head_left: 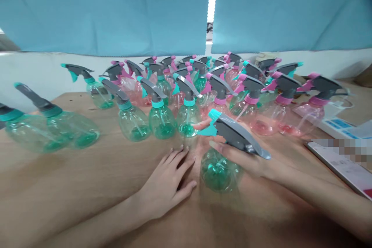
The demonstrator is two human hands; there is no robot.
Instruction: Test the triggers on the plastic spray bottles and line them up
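My right hand [247,159] is closed round the neck of a green spray bottle [217,172], just under its grey and turquoise trigger head. The bottle is tilted, and one finger reaches forward past the trigger. To the left of it my left hand [167,182] lies flat on the wooden table [95,201], fingers spread and holding nothing. Just beyond both hands stand green spray bottles, among them a front one [188,118] with a turquoise collar. A pink spray bottle [308,114] stands farther right.
Several more green and pink spray bottles crowd the back of the table. Two green bottles [69,128] lean at the left. A flat device with a pale screen [343,166] lies at the right edge. A blue curtain [116,11] hangs behind a low white wall [35,73].
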